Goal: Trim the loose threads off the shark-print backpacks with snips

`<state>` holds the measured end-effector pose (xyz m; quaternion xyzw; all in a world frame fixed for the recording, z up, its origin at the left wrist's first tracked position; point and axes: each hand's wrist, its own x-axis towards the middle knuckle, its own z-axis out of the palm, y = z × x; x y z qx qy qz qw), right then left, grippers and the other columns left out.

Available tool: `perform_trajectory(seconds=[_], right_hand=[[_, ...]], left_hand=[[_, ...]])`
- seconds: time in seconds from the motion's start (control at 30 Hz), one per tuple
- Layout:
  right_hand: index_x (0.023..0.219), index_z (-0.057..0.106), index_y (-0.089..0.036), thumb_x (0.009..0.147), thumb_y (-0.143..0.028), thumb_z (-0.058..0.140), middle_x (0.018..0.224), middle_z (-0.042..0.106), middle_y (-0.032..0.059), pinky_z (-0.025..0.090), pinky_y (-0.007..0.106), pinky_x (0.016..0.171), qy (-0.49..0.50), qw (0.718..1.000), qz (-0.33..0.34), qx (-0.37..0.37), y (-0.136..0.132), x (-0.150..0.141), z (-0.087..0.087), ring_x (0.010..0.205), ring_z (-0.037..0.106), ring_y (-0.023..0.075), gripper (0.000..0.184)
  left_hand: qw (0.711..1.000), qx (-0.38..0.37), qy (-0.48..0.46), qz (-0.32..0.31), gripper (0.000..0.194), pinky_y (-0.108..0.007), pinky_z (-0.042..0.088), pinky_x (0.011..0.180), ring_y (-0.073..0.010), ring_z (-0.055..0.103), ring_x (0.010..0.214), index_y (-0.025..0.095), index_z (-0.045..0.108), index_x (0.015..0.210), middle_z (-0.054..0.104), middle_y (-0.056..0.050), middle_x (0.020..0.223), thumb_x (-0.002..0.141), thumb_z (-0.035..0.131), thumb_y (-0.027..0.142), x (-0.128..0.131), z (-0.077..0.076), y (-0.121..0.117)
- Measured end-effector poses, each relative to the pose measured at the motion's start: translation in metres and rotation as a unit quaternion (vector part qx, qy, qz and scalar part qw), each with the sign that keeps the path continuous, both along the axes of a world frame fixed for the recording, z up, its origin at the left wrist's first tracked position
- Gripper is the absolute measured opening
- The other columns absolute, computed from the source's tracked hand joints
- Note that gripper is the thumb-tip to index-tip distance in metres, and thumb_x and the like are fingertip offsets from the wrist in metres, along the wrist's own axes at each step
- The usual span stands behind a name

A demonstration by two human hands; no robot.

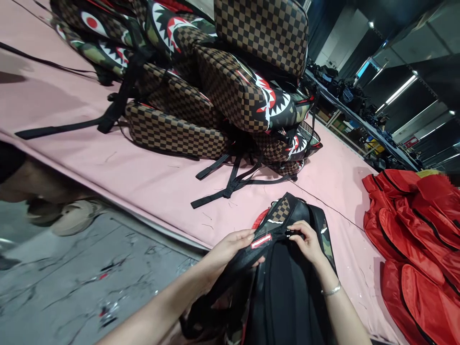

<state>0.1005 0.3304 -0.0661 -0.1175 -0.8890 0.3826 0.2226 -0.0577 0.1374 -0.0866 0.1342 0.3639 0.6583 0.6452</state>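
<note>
A backpack (287, 292) lies at the table's front edge, its black padded back facing up, with checkered and camouflage panels at its top end. My left hand (235, 247) is closed around one of its black shoulder straps (239, 258), beside a red label (261, 241) with white lettering. My right hand (305, 239), a silver bracelet at the wrist, pinches near the strap's upper end. Something small and dark sits at those fingertips, too small to name.
On the pink-covered table (161, 187), a heap of checkered backpacks (230, 91) with shark-mouth prints stands beyond my hands, black straps trailing. Red bags (413, 239) are piled at the right. Shoes (77, 215) of another person show at the left, beyond the table edge.
</note>
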Motion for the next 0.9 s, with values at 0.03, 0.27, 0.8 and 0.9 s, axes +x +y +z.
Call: perform_trajectory(seconds=[0.03,0.27,0.8,0.9], right_hand=[[0.094,0.064,-0.022,0.081,-0.028,0.059,0.086,0.06,0.0051,0.044,0.034,0.077,-0.005,1.0,0.011,0.002,-0.001,0.0,0.0,0.084,0.055,0.0184,0.015],[0.095,0.063,-0.021,0.082,-0.033,0.057,0.087,0.062,0.0066,0.044,0.035,0.078,-0.017,0.997,0.072,0.026,-0.004,-0.012,0.006,0.086,0.056,0.0189,0.019],[0.093,0.064,-0.021,0.084,-0.037,0.055,0.084,0.064,0.0066,0.045,0.035,0.076,-0.034,0.989,0.131,0.067,-0.014,-0.019,0.013,0.083,0.058,0.0189,0.021],[0.094,0.064,-0.021,0.084,-0.038,0.054,0.085,0.064,0.0065,0.045,0.035,0.077,-0.037,0.986,0.147,0.075,-0.018,-0.021,0.014,0.083,0.058,0.0187,0.021]], left_hand=[[1.0,0.0,-0.002,0.003,0.043,-0.027,0.049,0.057,-0.0203,0.064,0.062,0.011,0.058,0.098,0.067,-0.008,0.073,0.069,0.067,0.042,0.0,0.0,0.001],[1.0,-0.002,0.001,0.002,0.043,-0.026,0.049,0.055,-0.0205,0.065,0.061,0.011,0.06,0.098,0.068,-0.008,0.07,0.069,0.068,0.041,0.003,0.002,0.001],[0.998,-0.001,0.049,-0.025,0.04,-0.027,0.047,0.055,-0.0201,0.063,0.058,0.012,0.06,0.088,0.068,-0.008,0.067,0.069,0.066,0.046,0.005,0.015,0.001],[0.998,-0.001,0.057,-0.026,0.042,-0.026,0.047,0.054,-0.02,0.063,0.057,0.011,0.06,0.091,0.067,-0.008,0.065,0.069,0.065,0.047,0.006,0.016,0.002]])
